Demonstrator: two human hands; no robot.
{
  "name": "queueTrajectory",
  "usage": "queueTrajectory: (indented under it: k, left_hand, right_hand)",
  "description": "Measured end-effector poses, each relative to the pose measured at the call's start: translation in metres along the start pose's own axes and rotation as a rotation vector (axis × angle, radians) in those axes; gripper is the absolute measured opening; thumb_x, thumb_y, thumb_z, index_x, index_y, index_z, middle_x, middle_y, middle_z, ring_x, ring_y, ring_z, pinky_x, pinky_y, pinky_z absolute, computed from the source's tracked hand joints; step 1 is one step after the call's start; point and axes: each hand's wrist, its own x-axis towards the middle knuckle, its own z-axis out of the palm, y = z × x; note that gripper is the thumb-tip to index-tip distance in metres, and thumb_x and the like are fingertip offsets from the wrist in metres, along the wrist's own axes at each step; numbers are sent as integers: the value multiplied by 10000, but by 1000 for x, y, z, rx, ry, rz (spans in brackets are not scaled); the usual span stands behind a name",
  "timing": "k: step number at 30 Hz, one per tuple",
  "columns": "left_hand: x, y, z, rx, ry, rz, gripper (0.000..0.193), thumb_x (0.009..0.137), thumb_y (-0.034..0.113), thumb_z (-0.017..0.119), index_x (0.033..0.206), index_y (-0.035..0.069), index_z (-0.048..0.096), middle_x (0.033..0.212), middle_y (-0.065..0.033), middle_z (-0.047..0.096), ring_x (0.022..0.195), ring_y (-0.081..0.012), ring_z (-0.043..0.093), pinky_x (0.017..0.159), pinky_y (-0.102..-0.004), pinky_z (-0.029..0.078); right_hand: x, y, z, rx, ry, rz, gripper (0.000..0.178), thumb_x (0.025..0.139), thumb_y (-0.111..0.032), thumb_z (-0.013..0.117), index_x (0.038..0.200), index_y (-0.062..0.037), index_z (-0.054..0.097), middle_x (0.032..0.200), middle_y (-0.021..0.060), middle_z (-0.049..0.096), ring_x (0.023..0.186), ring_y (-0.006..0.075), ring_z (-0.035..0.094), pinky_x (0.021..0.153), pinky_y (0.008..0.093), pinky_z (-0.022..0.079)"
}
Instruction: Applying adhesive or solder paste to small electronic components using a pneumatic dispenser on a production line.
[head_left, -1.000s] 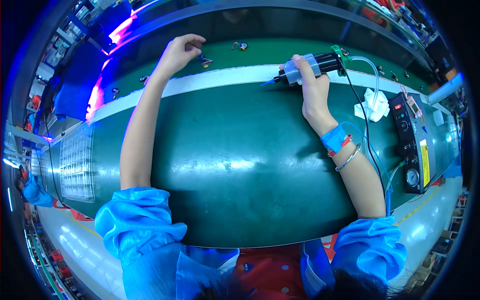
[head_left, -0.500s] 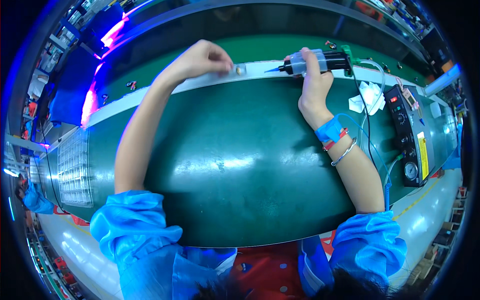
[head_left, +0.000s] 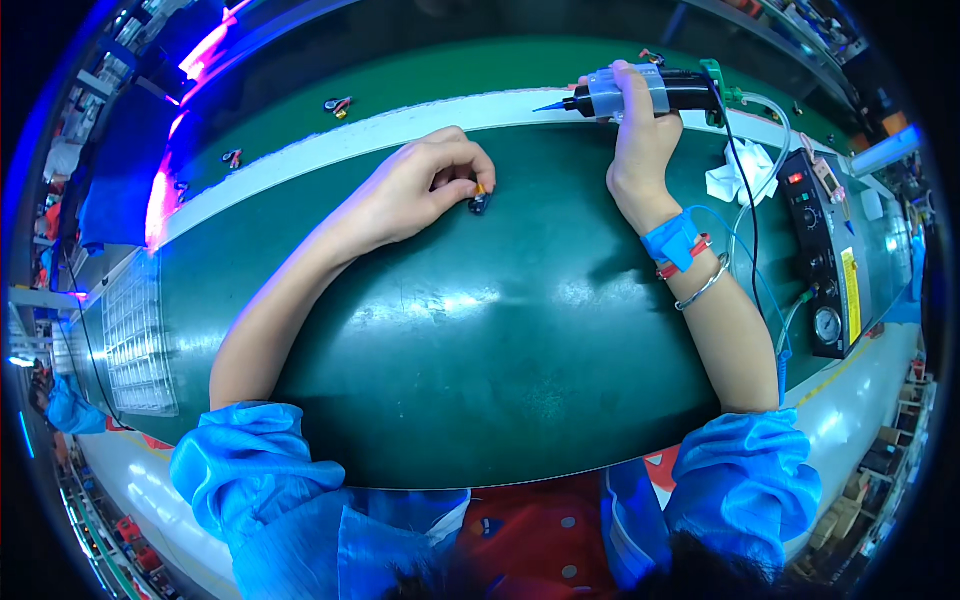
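Between the thumb and fingers of my left hand (head_left: 432,185) is a small dark part (head_left: 479,203) with a yellow-orange bit on top. It is just above or touching the green bench top (head_left: 480,380); I cannot tell which. My right hand (head_left: 643,140) is wrapped round a dispensing syringe (head_left: 610,93) with a black barrel, a clear sleeve and a blue tapered needle tip. The syringe lies nearly level over the white rail, its tip pointing left. A green fitting (head_left: 712,92) caps its right end, where a clear hose (head_left: 783,125) leaves. A blue strap (head_left: 669,238) circles my right wrist.
A black dispenser box (head_left: 822,265) with gauge and knobs stands at the right, beside crumpled white tissue (head_left: 741,172). Clear plastic trays (head_left: 138,335) lie at the left. Beyond the white rail (head_left: 400,124), a green belt (head_left: 440,75) carries several small parts, one part (head_left: 338,106) near the rail.
My left hand has come from above the rail down to the bench top with the small part. My right hand and the syringe have shifted slightly up and right.
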Motion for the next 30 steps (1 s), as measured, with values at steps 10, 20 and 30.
queueTrajectory:
  k: [10,20,30]
  left_hand:
    - [1,9,6,159,132,-62,98,737,72,589,786,13,529,732,-73,469,647,-159,469,589,-270,385]
    - [3,5,5,128,153,-105,87,732,58,614,739,-4,554,619,0,480,527,-54,335,476,-212,300]
    - [4,7,2,118,128,-126,115,716,82,610,735,-15,551,657,-77,523,566,-140,465,534,-269,387]
  right_hand:
    - [-7,0,-1,-167,-293,207,252,730,-238,600,867,-31,551,744,96,622,685,125,594,536,221,404]
    - [-7,0,1,-273,-434,175,283,722,-244,600,903,-33,546,766,94,623,713,149,605,570,239,432]
    - [-9,0,0,-254,-422,185,281,728,-207,580,923,-9,539,806,98,611,754,183,613,657,268,457]
